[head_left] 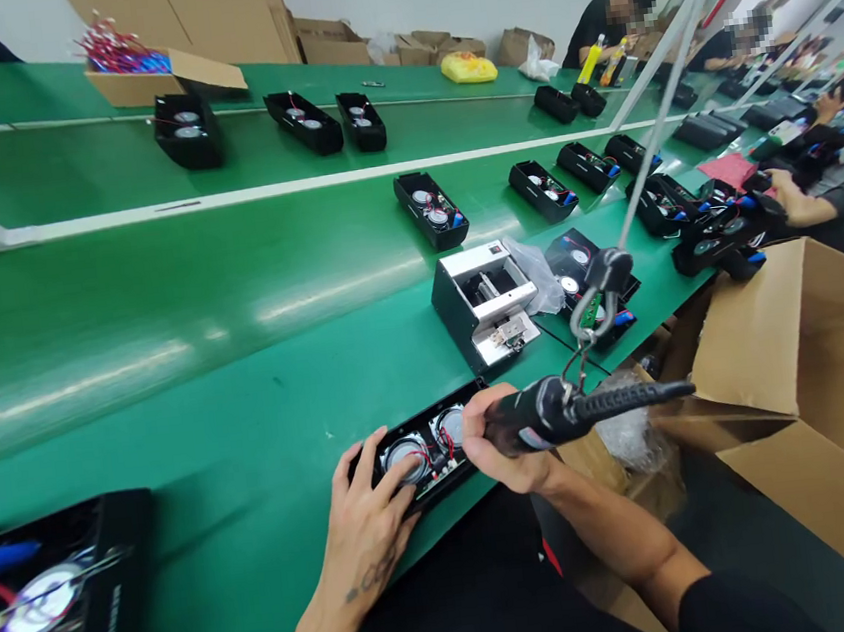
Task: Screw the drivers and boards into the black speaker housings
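The green tabletop (214, 418) carries the black speaker housing (447, 484) right by its near edge, lying open side up directly before the person. A white-topped screw feeder (456, 317) stands beyond the housing's right end, farther in from that edge.

The housing looks like thin moulded plastic: probably light for its length, stiff in the walls, a little slick, and apt to slide if pushed from one side. The long side walls or the closed ends would be the places to take hold, away from what sits inside.

The electric screwdriver (549, 411) hangs from a cord and tilts over the right end of the housing. It is likely the denser object, rigid, best held round its barrel. The right hand (509, 463) has its fingers closed round that barrel, thumb and fingers wrapped near the lower part; where the bit lands is hidden behind them.

The left hand (361, 528) has its fingers spread well apart — laid over the left end of the housing, bracing rather than clamping it, with one fingertip at the left speaker driver (405, 459).

That driver and the right speaker driver (449, 428) look delicate on their faces, and the thin red wires (444, 435) look soft — easily snagged or pinched.
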### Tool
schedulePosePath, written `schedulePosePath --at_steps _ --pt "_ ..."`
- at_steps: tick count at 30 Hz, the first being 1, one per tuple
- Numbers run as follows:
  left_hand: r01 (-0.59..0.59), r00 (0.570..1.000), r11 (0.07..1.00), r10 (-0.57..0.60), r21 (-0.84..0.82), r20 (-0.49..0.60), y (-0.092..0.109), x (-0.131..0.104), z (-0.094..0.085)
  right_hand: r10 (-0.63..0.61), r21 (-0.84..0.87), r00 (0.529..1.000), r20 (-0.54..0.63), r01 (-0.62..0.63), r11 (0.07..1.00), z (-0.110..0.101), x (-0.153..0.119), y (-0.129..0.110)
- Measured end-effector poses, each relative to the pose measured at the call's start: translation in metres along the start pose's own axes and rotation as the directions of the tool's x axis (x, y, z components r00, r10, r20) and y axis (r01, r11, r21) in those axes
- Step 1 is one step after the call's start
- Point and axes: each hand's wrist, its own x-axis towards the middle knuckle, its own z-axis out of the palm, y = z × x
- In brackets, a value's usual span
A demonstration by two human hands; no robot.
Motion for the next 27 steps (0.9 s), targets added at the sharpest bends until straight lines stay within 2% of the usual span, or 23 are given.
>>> schedulePosePath --at_steps 2,3,4,6,7,8,9,12,16,20,23,27 --pt "0.013 1.000 1.000 -0.013 -0.010 0.000 -0.001 0.001 -0.001 -0.046 0.128 0.996 -0.082 0.056 0.990 -0.011 0.007 -0.002" --pt "0.018 1.000 1.000 -0.018 -0.015 0.002 -0.002 0.002 -0.001 -0.072 0.170 0.980 -0.186 0.104 0.980 -0.020 0.014 -0.004" --pt "0.022 1.000 1.000 -0.022 -0.020 0.006 -0.002 0.003 -0.002 -0.095 0.185 0.943 -0.317 0.160 0.970 -0.030 0.022 -0.008" --pt "0.029 1.000 0.999 -0.029 -0.033 0.013 -0.002 0.004 -0.002 -0.156 0.104 0.813 -0.560 0.256 0.961 -0.051 0.042 -0.014" --pt "0.037 0.999 0.999 -0.037 -0.038 0.012 -0.002 0.005 -0.002 -0.193 0.041 0.754 -0.628 0.280 0.959 -0.060 0.053 -0.015" --pt "0.047 0.999 0.998 -0.047 -0.042 0.007 -0.001 0.006 -0.002 -0.223 -0.014 0.717 -0.661 0.286 0.958 -0.068 0.063 -0.015" --pt "0.058 0.998 0.997 -0.058 -0.043 0.001 0.001 0.007 -0.001 -0.242 -0.053 0.709 -0.663 0.277 0.959 -0.074 0.073 -0.012" --pt "0.082 0.997 0.996 -0.082 -0.035 -0.007 0.004 0.009 0.000 -0.223 -0.102 0.749 -0.624 0.204 0.974 -0.079 0.092 0.005" --pt "0.076 0.997 0.997 -0.076 -0.017 0.016 0.005 0.010 -0.002 -0.142 -0.106 0.834 -0.534 0.101 0.989 -0.080 0.099 0.023" --pt "0.076 0.997 0.997 -0.076 -0.012 0.014 0.004 0.010 -0.002 0.005 0.030 0.941 -0.340 0.005 1.000 -0.079 0.087 0.013" --pt "0.068 0.998 0.998 -0.068 -0.003 0.005 0.005 0.011 -0.001 0.022 0.237 0.959 -0.282 0.048 0.970 -0.063 0.064 -0.006" --pt "0.061 0.998 0.998 -0.061 0.024 0.013 0.008 0.012 -0.003 -0.023 0.440 0.983 -0.180 0.101 0.892 -0.022 0.024 -0.020"
